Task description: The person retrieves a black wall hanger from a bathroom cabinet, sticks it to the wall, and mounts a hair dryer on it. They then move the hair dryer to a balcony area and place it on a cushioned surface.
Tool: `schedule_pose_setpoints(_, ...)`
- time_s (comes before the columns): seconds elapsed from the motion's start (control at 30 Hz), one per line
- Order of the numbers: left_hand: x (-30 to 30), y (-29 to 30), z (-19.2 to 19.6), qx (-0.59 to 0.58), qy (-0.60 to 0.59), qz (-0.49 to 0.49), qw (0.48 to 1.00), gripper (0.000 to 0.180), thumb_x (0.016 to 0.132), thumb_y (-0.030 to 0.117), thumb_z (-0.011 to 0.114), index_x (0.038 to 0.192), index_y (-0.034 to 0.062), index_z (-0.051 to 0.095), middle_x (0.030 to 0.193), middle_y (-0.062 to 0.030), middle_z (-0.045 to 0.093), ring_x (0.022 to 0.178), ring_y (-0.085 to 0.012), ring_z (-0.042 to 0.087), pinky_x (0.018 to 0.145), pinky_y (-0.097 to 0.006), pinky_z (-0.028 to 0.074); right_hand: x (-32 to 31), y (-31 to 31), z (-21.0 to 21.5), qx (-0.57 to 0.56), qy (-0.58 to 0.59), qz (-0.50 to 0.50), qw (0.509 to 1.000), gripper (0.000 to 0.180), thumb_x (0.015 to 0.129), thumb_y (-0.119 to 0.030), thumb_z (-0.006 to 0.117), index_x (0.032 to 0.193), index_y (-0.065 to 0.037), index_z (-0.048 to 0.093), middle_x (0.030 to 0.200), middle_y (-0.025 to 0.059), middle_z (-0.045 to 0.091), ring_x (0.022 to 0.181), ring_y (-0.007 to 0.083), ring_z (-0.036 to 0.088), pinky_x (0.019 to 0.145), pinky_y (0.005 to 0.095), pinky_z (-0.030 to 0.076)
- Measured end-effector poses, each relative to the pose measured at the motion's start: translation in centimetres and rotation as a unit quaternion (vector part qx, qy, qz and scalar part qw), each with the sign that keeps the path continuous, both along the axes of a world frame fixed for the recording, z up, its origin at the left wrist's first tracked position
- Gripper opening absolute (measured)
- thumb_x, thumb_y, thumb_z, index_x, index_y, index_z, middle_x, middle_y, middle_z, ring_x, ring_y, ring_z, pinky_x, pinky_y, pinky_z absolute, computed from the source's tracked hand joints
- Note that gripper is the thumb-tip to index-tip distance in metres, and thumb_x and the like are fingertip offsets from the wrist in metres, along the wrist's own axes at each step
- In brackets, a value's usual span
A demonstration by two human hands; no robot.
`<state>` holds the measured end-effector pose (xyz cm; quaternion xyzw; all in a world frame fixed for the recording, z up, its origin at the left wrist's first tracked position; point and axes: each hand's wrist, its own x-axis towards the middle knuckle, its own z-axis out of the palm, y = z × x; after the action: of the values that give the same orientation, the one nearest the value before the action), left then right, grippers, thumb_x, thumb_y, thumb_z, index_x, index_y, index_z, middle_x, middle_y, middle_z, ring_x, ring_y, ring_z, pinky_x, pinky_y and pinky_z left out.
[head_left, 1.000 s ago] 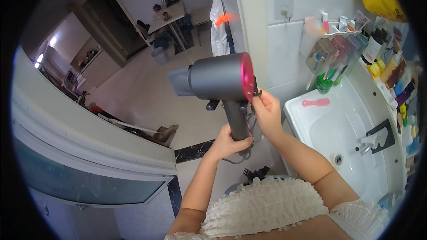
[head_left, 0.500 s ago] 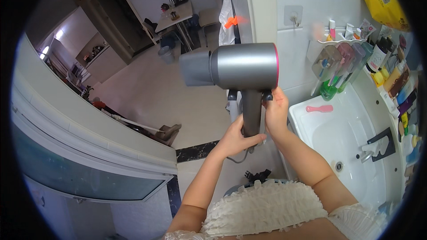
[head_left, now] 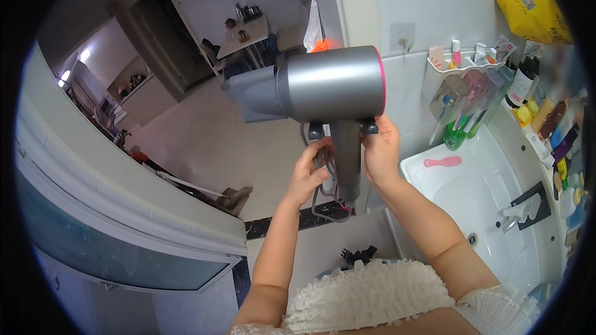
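Observation:
A grey hair dryer (head_left: pixel 332 87) with a pink rear rim and a flat nozzle pointing left is up in front of me. Its dark handle (head_left: pixel 345 161) hangs down between two dark rounded prongs. My right hand (head_left: pixel 382 155) is closed at the right side of the upper handle, the fingertips just under the body. On the left, my left hand (head_left: pixel 305 177) is curled around the looped grey cord (head_left: pixel 318 203), with its thumb apart from the handle. Some of its fingers are hidden behind the loops.
At right is a white washbasin (head_left: pixel 490 198) with a faucet (head_left: pixel 518 214) and a pink comb (head_left: pixel 442 161) on its rim. Cups and tubes fill a wall rack (head_left: pixel 456 68); bottles crowd the ledge. A glass-fronted curved panel (head_left: pixel 124 229) stands at left.
The hair dryer has come slightly closer and shifted a little up and left. My left hand has let go of the lower handle and moved up and left to the cord.

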<state>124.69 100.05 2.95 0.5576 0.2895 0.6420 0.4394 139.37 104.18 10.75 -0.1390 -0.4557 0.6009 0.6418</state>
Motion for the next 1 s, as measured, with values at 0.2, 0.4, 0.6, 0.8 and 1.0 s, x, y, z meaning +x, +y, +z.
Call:
schedule_pose_setpoints(0.2,-0.3,1.0,3.0,0.037,0.052,0.101,0.993,0.067,0.076,0.036,0.072,0.126,-0.0008,0.046,0.105,-0.0057,0.055,0.089,-0.0094,0.045,0.075,-0.024,0.038,-0.7,1.8,1.6,0.036,0.003,-0.029,0.999,0.018,0.095,-0.011,0.047,0.078,-0.007,0.05,0.071,-0.0046,0.048,0.065,0.0039,0.04,0.06,0.0206,0.034)
schedule_pose_setpoints(0.4,1.7,3.0,9.9,0.11,0.116,0.197,0.967,0.055,0.078,0.022,0.072,0.123,-0.0009,0.048,0.096,-0.0048,0.057,0.08,-0.0083,0.047,0.073,-0.022,0.04,0.7,3.6,5.6,0.048,0.042,-0.042,0.997,0.015,0.094,-0.01,0.048,0.08,-0.008,0.053,0.071,-0.0052,0.05,0.062,0.003,0.042,0.058,0.0196,0.034)
schedule_pose_setpoints(0.6,4.7,5.9,14.9,0.105,0.091,0.15,0.979,0.036,0.092,0.03,0.056,0.11,-0.0009,0.058,0.086,-0.0021,0.06,0.082,-0.0121,0.061,0.068,-0.022,0.042,5.5,6.5,10.2,0.076,-0.006,-0.042,0.996,0.014,0.093,-0.014,0.048,0.083,-0.008,0.056,0.067,-0.0054,0.051,0.057,0.0028,0.044,0.052,0.0196,0.036)
schedule_pose_setpoints(0.8,8.7,8.6,17.4,0.172,0.144,0.111,0.968,0.043,0.088,0.032,0.062,0.114,-0.0021,0.056,0.088,-0.0014,0.058,0.081,-0.0079,0.055,0.07,-0.021,0.042,8.2,7.4,13.7,0.096,0.017,-0.052,0.994,0.017,0.094,-0.017,0.047,0.084,-0.006,0.056,0.068,-0.0012,0.055,0.056,0.0066,0.052,0.05,0.0227,0.042)
schedule_pose_setpoints(1.0,12.4,9.0,17.3,0.167,0.151,0.127,0.966,0.058,0.077,0.026,0.075,0.123,0.0021,0.049,0.09,-0.0006,0.051,0.079,-0.0076,0.048,0.067,-0.021,0.041,11.4,9.9,16.5,0.093,-0.01,-0.04,0.995,0.021,0.092,-0.018,0.05,0.101,0.0,0.057,0.087,0.0091,0.062,0.076,0.0161,0.063,0.069,0.0278,0.052)
